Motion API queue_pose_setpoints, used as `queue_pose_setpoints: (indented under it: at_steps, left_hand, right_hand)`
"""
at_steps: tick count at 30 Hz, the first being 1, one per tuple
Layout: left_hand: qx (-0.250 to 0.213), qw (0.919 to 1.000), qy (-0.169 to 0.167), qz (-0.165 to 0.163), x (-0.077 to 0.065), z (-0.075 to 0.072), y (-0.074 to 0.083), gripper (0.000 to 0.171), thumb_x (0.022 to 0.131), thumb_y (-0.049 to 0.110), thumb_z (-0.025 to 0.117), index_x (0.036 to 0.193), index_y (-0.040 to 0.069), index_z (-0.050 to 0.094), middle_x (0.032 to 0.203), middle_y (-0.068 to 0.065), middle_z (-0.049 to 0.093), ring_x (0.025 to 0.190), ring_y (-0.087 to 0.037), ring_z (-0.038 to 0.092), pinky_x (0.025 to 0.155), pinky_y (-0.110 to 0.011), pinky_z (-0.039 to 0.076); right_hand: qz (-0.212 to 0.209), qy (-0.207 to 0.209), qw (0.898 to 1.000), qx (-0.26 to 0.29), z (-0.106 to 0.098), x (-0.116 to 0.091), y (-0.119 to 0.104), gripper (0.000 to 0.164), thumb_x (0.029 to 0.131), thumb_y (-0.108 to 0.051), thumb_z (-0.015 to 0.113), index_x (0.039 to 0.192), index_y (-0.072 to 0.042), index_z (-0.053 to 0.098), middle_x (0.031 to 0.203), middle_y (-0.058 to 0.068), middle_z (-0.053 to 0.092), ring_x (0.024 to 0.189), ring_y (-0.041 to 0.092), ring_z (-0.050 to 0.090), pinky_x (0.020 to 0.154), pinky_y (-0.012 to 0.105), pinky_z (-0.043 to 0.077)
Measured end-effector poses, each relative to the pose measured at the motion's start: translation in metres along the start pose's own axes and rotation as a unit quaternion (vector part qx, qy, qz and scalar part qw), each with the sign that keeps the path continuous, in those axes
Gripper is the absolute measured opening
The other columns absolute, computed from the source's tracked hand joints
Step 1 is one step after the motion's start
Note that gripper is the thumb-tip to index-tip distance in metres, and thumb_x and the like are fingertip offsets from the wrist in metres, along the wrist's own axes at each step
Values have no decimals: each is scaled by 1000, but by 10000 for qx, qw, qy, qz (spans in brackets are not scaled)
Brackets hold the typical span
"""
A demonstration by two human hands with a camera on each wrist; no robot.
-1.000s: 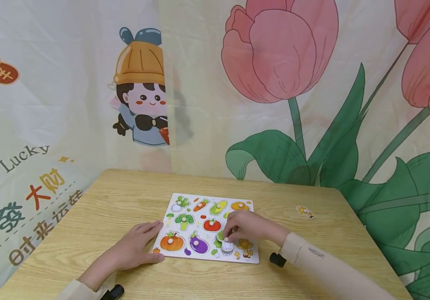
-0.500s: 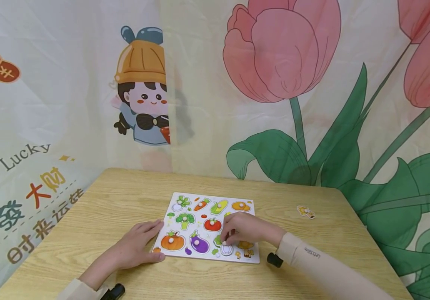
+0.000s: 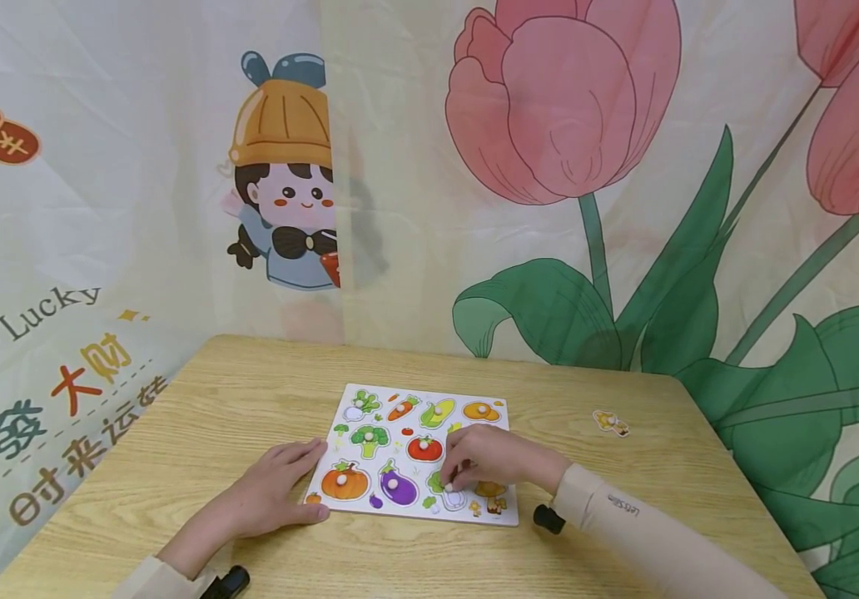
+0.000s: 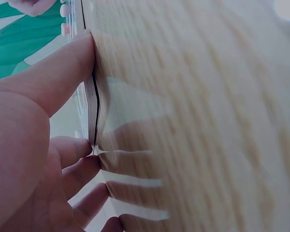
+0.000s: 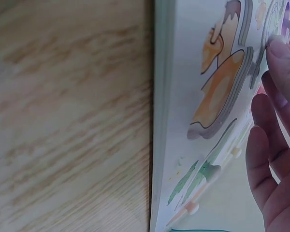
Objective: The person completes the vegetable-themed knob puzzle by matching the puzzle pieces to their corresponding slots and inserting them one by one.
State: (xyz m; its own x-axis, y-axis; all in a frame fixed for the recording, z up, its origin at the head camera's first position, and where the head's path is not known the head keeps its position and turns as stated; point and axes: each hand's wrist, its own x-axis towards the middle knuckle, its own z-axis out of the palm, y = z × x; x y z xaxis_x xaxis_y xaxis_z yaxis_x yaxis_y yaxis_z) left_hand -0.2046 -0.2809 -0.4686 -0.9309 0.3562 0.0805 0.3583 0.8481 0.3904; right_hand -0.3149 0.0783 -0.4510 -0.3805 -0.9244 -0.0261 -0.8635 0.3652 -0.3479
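A white peg puzzle board [image 3: 392, 520] with vegetable pictures lies on the table. My right hand [image 3: 485, 456] is over its lower right part, thumb and fingertips pinching the small knob of a white and green cabbage puzzle piece [image 3: 454, 501]. That piece lies flat at its outline, partly hidden by the fingers. My left hand [image 3: 268, 489] rests at the board's left edge, thumb at the lower left corner. The left wrist view shows its thumb [image 4: 75, 63] and fingertips against the board's side. A mushroom puzzle piece [image 3: 610, 423] lies apart on the table, right of the board.
Pieces with knobs sit in the board, among them a pumpkin [image 3: 344, 481], an eggplant [image 3: 398, 484], a tomato [image 3: 425, 448] and a broccoli [image 3: 369, 441]. A mushroom shape [image 5: 217, 87] shows beside my right hand. The wooden table [image 3: 265, 374] meets a printed curtain [image 3: 399, 308] behind.
My right hand has brought the cabbage piece from a tilted position down flat onto the board. The left hand stays in place at the edge.
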Motion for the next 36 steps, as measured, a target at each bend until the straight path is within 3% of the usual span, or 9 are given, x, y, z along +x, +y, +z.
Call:
queue_pose_setpoints:
  at_steps: [13, 21, 36]
  left_hand:
    - [-46, 9999, -75, -80, 1, 0, 1, 97, 79, 64, 70, 150, 6, 38, 153, -15, 37, 138, -42, 31, 106, -61, 34]
    - [-14, 9999, -85, -86, 1, 0, 0, 97, 78, 64, 69, 150, 6, 39, 153, -15, 37, 138, -42, 32, 106, -61, 34]
    - [-3, 10000, -41, -37, 0, -1, 1, 97, 79, 64, 69, 150, 6, 39, 153, -15, 38, 137, -42, 33, 105, -61, 34]
  right_hand:
    - [108, -22, 9999, 82, 1, 0, 0, 13, 87, -26, 72, 100, -27, 77, 89, -18, 62, 79, 1, 54, 74, 12, 49]
    - [-64, 44, 10000, 1, 1, -2, 0, 13, 88, -25, 72, 100, -26, 77, 89, -17, 63, 79, 3, 54, 73, 13, 49]
    - [-30, 151, 9999, 33, 4, -2, 1, 15, 86, -26, 74, 101, -26, 77, 89, -17, 63, 77, -6, 54, 69, 10, 48]
